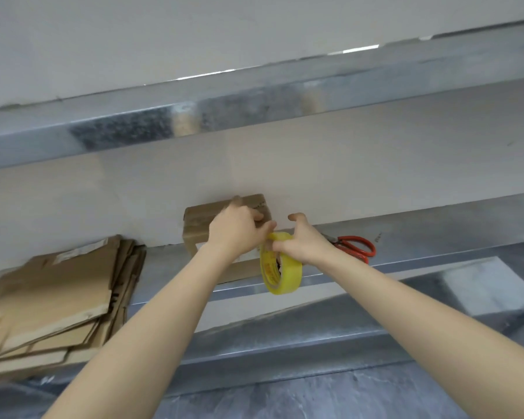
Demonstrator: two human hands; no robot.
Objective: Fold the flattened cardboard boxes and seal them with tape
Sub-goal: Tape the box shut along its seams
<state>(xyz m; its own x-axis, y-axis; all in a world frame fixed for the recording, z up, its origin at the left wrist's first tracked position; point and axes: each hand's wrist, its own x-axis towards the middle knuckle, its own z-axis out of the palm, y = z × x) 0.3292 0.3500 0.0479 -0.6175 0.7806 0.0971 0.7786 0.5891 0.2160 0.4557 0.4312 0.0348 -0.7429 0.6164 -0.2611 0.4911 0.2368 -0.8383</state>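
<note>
Nearest you on the left, the stack of flattened boxes (52, 294) lies on the counter (436, 237), its fanned edges well apart from your hands. Your right hand (303, 241) grips the top of the yellow tape roll (280, 275), held upright over the counter's front edge, and your left hand (235, 226) just beside it curls over the top of the folded cardboard box (197, 225), which stands against the wall (375, 176). Bare counter lies to the right, with red-handled scissors (356, 247) near the wall behind your right hand.
</note>
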